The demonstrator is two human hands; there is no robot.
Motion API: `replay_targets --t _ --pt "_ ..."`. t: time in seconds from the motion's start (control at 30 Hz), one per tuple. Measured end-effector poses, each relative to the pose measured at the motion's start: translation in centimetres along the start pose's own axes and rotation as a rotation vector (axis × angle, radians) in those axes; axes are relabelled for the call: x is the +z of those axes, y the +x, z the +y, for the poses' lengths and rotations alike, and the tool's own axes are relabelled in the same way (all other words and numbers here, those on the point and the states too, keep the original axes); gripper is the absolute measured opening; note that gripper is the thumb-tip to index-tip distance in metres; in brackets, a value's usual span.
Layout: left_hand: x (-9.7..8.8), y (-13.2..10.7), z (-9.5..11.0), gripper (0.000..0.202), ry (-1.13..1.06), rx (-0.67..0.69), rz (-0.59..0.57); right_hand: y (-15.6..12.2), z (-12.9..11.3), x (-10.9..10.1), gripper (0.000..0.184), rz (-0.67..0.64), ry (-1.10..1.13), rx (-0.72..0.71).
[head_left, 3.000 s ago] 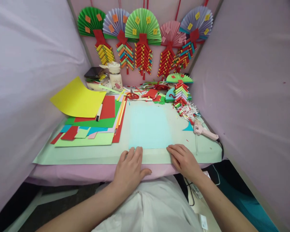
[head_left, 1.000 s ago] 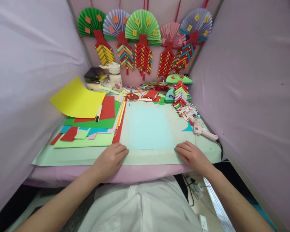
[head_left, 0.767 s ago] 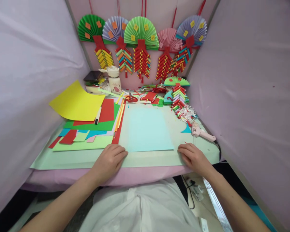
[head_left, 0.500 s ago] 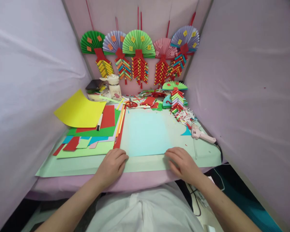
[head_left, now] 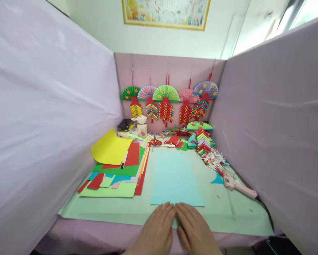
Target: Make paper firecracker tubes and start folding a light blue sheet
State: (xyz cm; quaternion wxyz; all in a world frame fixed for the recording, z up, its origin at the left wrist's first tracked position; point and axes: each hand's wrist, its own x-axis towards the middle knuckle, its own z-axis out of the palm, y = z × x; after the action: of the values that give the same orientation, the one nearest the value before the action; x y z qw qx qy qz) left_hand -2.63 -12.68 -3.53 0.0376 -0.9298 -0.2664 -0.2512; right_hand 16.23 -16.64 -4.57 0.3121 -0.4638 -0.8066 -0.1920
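A light-blue sheet of paper [head_left: 176, 177] lies flat on the pale green table cover, its short edge towards me. At the middle of that edge my left hand [head_left: 160, 226] rests with fingers stretched out, its fingertips at the paper's border. Right beside it lies my right hand [head_left: 193, 226], fingers also straight, the tips almost meeting those of the left. Neither hand grips anything. The thumbs point inward, close together.
Coloured paper [head_left: 116, 184] is stacked at left under a curled yellow sheet [head_left: 111, 147]. A glue gun [head_left: 238, 186], paper shreds [head_left: 214, 159] and a fan ornament [head_left: 202, 138] are at right. Red scissors [head_left: 156, 142] and a white bottle [head_left: 142, 126] stand behind; paper fans [head_left: 166, 94] hang at the back.
Both hands have moved inward from the sheet's near corners to the middle of its near edge. The view has tilted up, showing the wall and a framed picture above the back panel.
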Motion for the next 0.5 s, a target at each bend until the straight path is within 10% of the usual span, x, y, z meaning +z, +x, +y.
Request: replay_targets --t 0.27,0.5 --pt "2.9 -0.4 -2.2 0.040 0.160 0.109 0.175 -1.7 3.2 4.1 0.044 0.070 -0.128 -0.224" --pt "3.8 0.6 -1.8 0.026 0.239 0.063 0.402 -2.4 2.1 5.7 0.053 0.100 -0.049 0.016"
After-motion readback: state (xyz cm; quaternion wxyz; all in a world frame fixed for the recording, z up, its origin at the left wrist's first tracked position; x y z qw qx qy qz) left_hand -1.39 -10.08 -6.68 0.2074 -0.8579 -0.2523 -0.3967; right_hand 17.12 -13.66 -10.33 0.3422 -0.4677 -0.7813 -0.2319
